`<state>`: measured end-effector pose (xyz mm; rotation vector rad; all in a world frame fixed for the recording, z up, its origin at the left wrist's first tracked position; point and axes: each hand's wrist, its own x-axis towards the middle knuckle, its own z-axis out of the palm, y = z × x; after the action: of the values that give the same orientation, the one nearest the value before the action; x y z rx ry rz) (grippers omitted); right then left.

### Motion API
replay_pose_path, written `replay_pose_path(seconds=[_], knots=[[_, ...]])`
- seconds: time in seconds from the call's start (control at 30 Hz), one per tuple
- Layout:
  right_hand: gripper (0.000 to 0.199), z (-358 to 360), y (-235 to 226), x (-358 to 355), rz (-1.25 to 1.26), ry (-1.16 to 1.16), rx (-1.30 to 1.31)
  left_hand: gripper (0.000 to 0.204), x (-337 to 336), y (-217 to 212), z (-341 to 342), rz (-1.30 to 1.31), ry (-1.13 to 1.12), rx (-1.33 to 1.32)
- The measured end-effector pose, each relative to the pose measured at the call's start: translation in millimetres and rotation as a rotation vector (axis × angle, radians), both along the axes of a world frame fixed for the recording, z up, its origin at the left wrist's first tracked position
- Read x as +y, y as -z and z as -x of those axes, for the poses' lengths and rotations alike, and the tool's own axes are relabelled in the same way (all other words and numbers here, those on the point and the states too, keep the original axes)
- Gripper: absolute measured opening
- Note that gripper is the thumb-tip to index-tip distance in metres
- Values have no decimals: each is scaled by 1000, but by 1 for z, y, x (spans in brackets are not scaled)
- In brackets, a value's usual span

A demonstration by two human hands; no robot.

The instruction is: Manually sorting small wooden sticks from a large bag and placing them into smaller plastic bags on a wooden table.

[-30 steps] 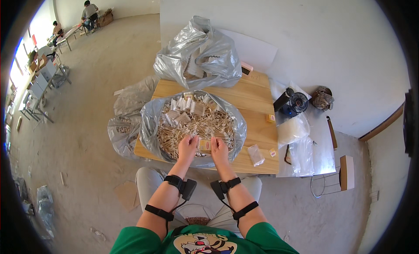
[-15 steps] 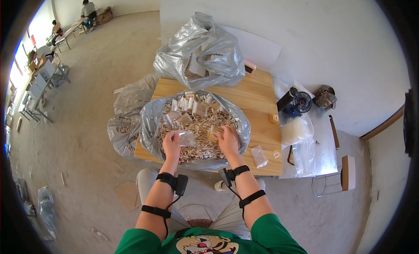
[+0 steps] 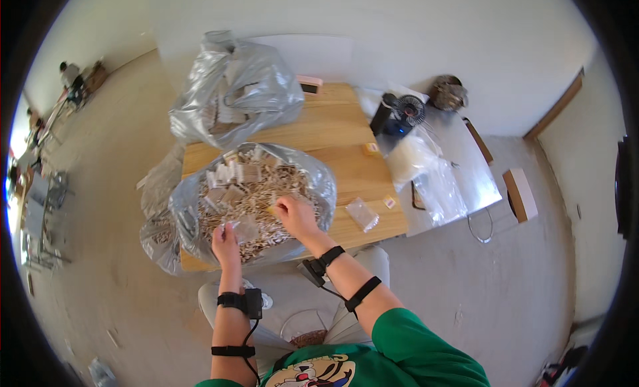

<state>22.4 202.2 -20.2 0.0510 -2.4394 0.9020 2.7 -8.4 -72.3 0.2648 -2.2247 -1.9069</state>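
Both hands in open plastic bag (image 3: pixel 193 214) of small pieces on desk (image 3: pixel 346 161). Left hand (image 3: pixel 225 239) grip pinches a small piece. Right hand (image 3: pixel 295 214) grip: cannot tell.

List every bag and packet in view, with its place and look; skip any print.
Open clear bag: front of wooden table, full of pale small pieces; both hands in it.
Tied silvery bag: table's far left corner, bulging.
Small clear packet: table's front right edge, flat.
Crumpled clear bags: beside table's left edge.
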Motion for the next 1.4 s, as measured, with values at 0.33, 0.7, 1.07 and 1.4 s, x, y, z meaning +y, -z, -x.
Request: replay_pose_path(seconds=[0.33, 0.7, 1.07, 1.4], knots=[[15, -86, 28, 196, 1174, 552, 155, 18, 35, -33, -20, -185, 139, -64], [9, -85, 98, 275, 717, 823, -400, 15, 128, -54, -53, -104, 489, -130], [28, -108, 33, 174, 869, -82, -379, 15, 232, -40, -47, -35, 839, -189], [27, -90, 63, 194, 292, 631, -524, 15, 204, -51, -44, 86, 688, -104]])
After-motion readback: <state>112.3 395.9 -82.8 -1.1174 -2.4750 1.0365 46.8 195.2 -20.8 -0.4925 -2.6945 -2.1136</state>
